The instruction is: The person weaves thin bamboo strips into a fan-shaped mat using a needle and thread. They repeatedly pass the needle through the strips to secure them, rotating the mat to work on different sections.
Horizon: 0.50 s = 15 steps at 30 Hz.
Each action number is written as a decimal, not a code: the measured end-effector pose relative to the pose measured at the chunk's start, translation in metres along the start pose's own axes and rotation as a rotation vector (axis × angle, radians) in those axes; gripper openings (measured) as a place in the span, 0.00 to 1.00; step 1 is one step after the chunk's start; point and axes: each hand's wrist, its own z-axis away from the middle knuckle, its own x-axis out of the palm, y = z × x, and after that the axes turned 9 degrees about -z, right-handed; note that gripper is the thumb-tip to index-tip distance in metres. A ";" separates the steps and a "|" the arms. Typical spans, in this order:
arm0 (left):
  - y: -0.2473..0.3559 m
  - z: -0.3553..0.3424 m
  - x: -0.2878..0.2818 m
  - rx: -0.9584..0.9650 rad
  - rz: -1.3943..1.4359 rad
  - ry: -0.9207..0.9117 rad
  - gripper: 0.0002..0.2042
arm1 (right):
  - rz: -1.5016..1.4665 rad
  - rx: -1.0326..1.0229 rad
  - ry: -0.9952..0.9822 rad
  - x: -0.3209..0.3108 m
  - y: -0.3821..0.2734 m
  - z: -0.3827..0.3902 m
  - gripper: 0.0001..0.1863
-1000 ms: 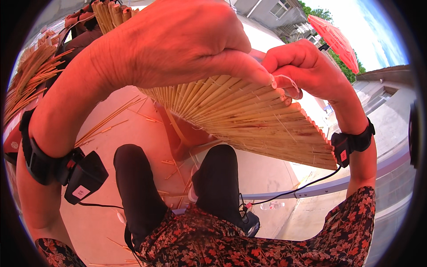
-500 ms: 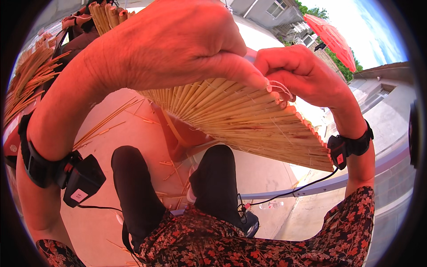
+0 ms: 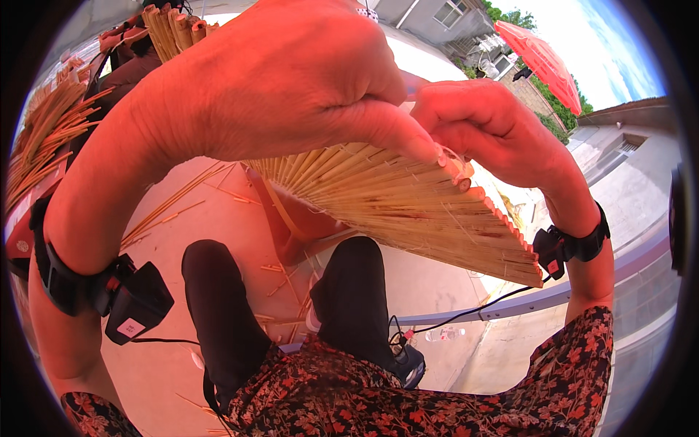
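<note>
My left hand (image 3: 291, 95), fingers curled and thumb pressed on the edge, grips a fanned mat of pale reed sticks (image 3: 408, 211) held above my knees. My right hand (image 3: 495, 127) is pinched at the same upper right edge, beside my left thumb, where a thin white string (image 3: 455, 154) loops around the round stick ends; its fingertips are partly hidden. Short lines of thread cross the sticks. A black device is strapped on each forearm, with cables hanging from both.
Bundles of reed sticks (image 3: 36, 146) lie at the left, with more upright sticks (image 3: 175, 33) behind. Loose sticks (image 3: 175, 211) lie on the floor. A reddish stool-like support (image 3: 291, 244) stands beneath the mat. A red umbrella (image 3: 539, 65) and buildings (image 3: 451, 18) are in the background.
The mat's top edge and its right lower corner have dropped slightly and shifted left. My left thumb has moved down a little, and the string loop now sits closer against the stick ends.
</note>
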 end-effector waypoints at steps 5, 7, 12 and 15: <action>0.005 0.000 -0.002 -0.019 -0.029 -0.018 0.23 | 0.038 0.189 -0.105 -0.004 -0.020 -0.001 0.09; 0.005 0.001 -0.001 -0.037 -0.030 -0.019 0.23 | -0.068 0.288 -0.065 -0.002 -0.023 0.000 0.14; 0.003 0.002 -0.003 -0.013 -0.008 -0.031 0.22 | -0.249 0.372 0.051 0.010 -0.030 0.000 0.26; 0.000 0.009 -0.002 -0.021 -0.090 -0.018 0.21 | -0.247 0.410 -0.045 0.002 -0.037 -0.004 0.29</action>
